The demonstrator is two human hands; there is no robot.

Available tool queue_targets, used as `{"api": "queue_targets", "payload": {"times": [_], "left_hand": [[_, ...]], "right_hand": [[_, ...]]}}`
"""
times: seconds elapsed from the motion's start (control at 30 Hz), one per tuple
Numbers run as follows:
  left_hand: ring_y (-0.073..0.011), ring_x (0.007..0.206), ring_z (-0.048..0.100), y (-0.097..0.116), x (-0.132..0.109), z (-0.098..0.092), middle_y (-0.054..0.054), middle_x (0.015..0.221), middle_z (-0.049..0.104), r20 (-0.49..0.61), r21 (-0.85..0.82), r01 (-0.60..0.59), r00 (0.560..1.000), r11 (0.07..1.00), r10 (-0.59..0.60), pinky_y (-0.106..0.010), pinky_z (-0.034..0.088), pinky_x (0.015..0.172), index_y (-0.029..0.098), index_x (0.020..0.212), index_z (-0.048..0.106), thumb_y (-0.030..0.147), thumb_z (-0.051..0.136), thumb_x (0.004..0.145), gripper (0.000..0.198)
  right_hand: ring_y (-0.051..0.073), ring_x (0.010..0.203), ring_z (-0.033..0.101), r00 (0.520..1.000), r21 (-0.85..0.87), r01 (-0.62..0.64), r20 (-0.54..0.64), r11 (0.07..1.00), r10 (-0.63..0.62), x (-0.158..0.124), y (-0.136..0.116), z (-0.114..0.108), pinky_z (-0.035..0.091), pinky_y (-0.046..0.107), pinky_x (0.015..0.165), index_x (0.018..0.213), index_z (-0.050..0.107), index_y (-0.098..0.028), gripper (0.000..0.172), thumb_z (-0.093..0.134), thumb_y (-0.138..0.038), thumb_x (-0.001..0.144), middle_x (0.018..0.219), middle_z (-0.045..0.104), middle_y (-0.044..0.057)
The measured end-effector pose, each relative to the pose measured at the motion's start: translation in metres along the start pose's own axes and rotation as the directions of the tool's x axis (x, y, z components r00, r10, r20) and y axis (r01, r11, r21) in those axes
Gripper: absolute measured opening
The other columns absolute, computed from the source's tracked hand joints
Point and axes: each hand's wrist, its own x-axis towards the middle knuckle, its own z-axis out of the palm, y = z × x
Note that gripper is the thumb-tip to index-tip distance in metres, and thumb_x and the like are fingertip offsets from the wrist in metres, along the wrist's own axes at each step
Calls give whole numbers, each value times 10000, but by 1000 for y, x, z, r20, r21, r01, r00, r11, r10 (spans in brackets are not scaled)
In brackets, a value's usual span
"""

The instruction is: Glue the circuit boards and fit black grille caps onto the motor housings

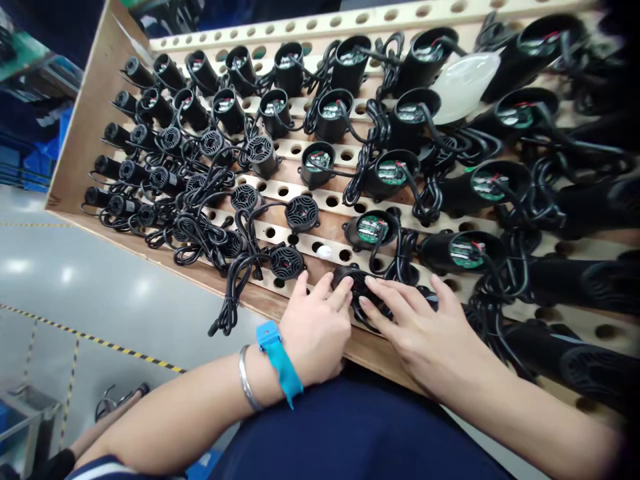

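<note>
My left hand (316,327), with a blue wrist strap (280,363) and a metal bangle, has bent fingers pressed on a black slotted end cap (359,285) in the front row. From the other side, the fingertips of my right hand (425,327) bear on the same cap, thumb and fingers partly spread. My fingers hide much of the cap and the housing under it. Left of it sits another slotted cap (287,262). Behind my hands stands an open black housing (373,229) showing a green circuit board.
A wooden rack (330,200) with drilled rails holds rows of black cylinders, some capped, others open, with bundled black cables (235,280) among them. A small white object (324,252) lies on a rail. A whitish translucent piece (465,87) rests at the back right.
</note>
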Motion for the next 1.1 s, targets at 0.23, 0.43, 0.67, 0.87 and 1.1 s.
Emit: {"api": "queue_targets", "payload": {"times": [0.23, 0.43, 0.67, 0.87, 1.1], "left_hand": [[-273, 1050, 531, 0, -4, 6, -125, 1480, 444, -83, -3, 22, 996, 1000, -23, -462, 498, 846, 54, 1272, 583, 379, 626, 780, 591], [-271, 1013, 568, -2, 1, 6, -181, 1441, 475, -104, -11, -9, 995, 1000, 8, -454, 497, 813, 71, 1191, 650, 240, 481, 875, 396], [-292, 1088, 583, -2, 7, -4, -246, 1439, 443, -3, -49, -61, 998, 997, 61, -494, 447, 925, 80, 1177, 669, 193, 385, 925, 396], [-296, 1077, 592, -12, 8, 0, -258, 1443, 433, -31, -62, -124, 992, 990, 122, -481, 454, 930, 39, 1212, 636, 246, 493, 866, 428], [-352, 1311, 442, -40, -36, 11, -185, 1401, 519, -120, -14, -113, 987, 993, 111, -497, 366, 1075, -5, 1267, 585, 298, 479, 900, 488]], "right_hand": [[219, 810, 629, 911, 360, -409, 214, 839, 353, 12, 23, -7, 491, 363, 705, 938, 638, -163, 401, 433, -507, 912, 932, 665, 105], [166, 460, 523, 629, 353, -726, 689, 590, 360, 41, 44, 0, 421, 320, 486, 548, 484, -218, 679, 362, -861, 727, 521, 579, 57], [142, 419, 523, 426, 250, -834, 859, 493, 285, 55, 52, -4, 403, 291, 460, 493, 441, -207, 731, 421, -929, 610, 543, 612, 70], [132, 413, 498, 374, 181, -851, 868, 493, 327, 64, 54, -9, 375, 292, 466, 469, 446, -205, 738, 481, -937, 552, 534, 604, 74], [116, 424, 485, 394, 149, -844, 823, 515, 409, 55, 47, -8, 378, 286, 513, 501, 418, -198, 677, 506, -842, 693, 500, 566, 43]]}}
